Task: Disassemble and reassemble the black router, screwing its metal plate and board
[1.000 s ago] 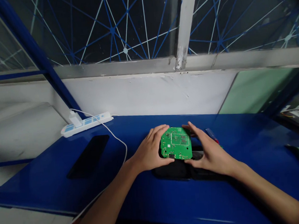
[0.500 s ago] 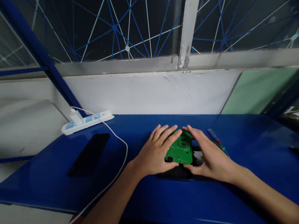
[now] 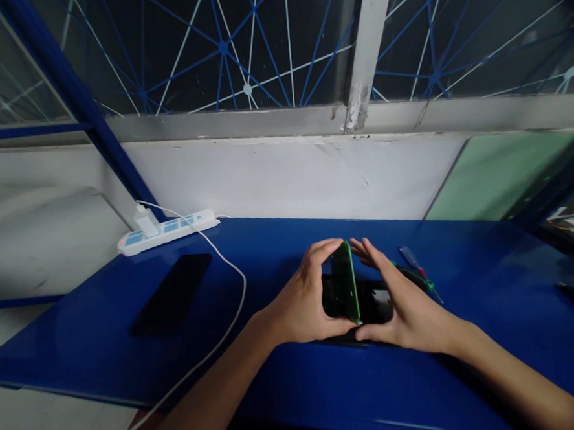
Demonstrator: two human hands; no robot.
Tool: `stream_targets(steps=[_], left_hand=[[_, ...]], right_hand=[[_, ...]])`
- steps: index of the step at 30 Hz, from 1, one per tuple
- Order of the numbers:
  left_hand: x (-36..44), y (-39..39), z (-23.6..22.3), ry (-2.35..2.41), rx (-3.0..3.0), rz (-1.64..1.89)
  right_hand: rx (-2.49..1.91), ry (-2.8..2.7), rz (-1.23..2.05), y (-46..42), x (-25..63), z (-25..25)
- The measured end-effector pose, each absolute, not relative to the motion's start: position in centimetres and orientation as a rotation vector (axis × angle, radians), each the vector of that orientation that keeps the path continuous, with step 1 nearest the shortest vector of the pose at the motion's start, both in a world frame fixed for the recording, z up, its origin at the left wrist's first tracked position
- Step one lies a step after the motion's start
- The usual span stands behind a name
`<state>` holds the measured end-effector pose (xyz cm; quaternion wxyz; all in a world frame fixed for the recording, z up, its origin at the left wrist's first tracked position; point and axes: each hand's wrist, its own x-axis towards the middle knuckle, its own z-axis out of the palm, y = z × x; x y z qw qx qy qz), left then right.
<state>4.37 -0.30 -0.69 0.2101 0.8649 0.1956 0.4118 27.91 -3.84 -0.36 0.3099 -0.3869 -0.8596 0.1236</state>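
One white power strip (image 3: 174,230) with one plug (image 3: 146,221). One black phone (image 3: 172,294), flat on blue table (image 3: 288,387). One white cable (image 3: 244,284). One left hand (image 3: 299,298), curved, pinching one circuit board (image 3: 344,283): thin, green-rimmed, darker-faced, tilted nearly edge-on between hands. One right hand (image 3: 412,308), fingers parted from thumb beside board; touching or not, unclear. One clear-and-red tool (image 3: 409,258).
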Motion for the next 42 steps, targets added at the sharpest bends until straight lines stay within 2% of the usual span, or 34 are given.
stream_targets(steps=[8, 17, 35, 42], left_hand=[[4.6, -0.3, -1.4, 0.428, 2.180, 1.101], [4.2, 1.0, -1.6, 0.587, 2.169, 1.221], [3.9, 1.1, -1.3, 0.775, 2.597, 1.025], [3.7, 1.2, -1.6, 0.749, 2.681, 1.092]], right_hand=[[-1.052, -2.266, 0.377, -3.6, 27.7, -0.9], [-1.166, -2.158, 0.288, -3.3, 27.9, -1.0], [-1.074, -2.263, 0.123, -3.0, 28.5, -0.7], [-1.036, -2.260, 0.090, -3.1, 28.5, -0.6]])
